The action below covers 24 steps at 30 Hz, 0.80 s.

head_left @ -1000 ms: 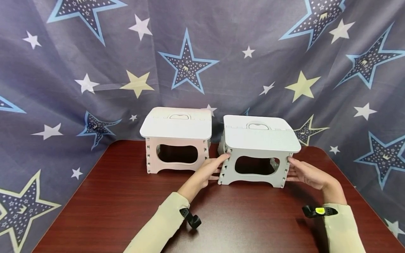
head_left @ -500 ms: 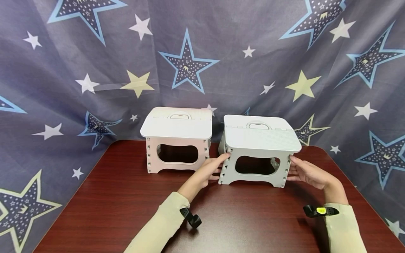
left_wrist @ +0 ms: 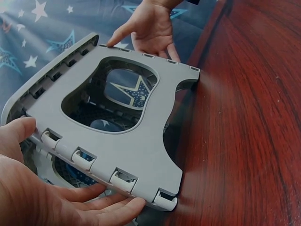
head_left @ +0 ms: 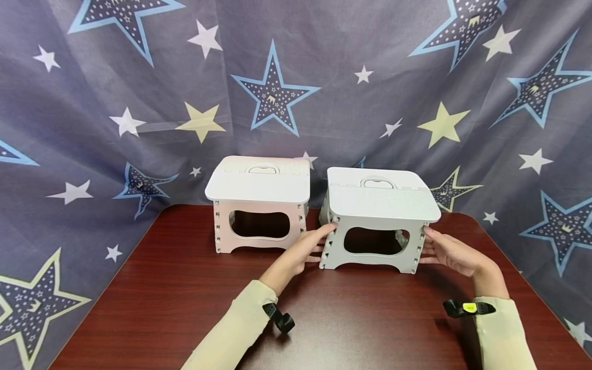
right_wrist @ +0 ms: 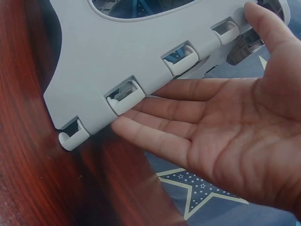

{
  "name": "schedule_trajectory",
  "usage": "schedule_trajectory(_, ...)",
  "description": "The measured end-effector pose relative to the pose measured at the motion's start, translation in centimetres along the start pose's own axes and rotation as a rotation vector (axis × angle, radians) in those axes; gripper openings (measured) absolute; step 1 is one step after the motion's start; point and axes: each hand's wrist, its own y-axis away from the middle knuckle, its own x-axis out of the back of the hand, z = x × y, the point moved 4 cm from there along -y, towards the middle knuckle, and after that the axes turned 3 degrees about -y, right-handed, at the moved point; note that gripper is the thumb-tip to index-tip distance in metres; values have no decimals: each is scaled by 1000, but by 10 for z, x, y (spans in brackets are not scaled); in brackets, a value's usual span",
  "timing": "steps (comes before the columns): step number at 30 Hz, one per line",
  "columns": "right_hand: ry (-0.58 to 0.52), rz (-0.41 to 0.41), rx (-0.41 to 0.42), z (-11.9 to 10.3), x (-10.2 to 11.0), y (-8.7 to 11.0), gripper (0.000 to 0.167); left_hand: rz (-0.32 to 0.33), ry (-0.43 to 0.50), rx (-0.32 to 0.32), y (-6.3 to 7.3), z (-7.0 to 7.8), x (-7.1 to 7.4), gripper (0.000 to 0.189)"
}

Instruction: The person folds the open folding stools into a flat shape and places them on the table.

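Observation:
A grey-white folding step stool (head_left: pixel 379 200), unfolded, stands upright on the dark red table (head_left: pixel 370 318). Its top has a carry handle, and its front panel has a wide oval opening. My left hand (head_left: pixel 302 249) touches the stool's left side, thumb at the front edge below the top and fingers along the hinged side. At the opposite side is my right hand (head_left: pixel 450 254), its thumb against the upper edge. In the right wrist view its fairly straight fingers (right_wrist: pixel 164 136) lie along the hinge, the fingertips partly behind it. Both palms face the stool.
A pink folding step stool (head_left: pixel 263 221) with a pale top stands unfolded just left of the grey-white one, close to my left hand. Behind both hangs a grey-blue curtain (head_left: pixel 296 92) printed with stars.
The right thumb has shifted very slightly up along the stool's edge since the earliest frame. Both stools and my left hand look still.

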Motion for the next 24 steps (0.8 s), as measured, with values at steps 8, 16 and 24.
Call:
schedule_trajectory(8,3,8,-5,1,1,-1,44,-12,-13,-12,-3,-2,0,72)
schedule_trajectory(16,-17,-14,1,3,3,-2,44,-51,-46,-14,-5,-1,2,75)
schedule_trajectory(24,-73,-92,7,11,7,8,48,-164,-73,13,-8,-1,0,71)
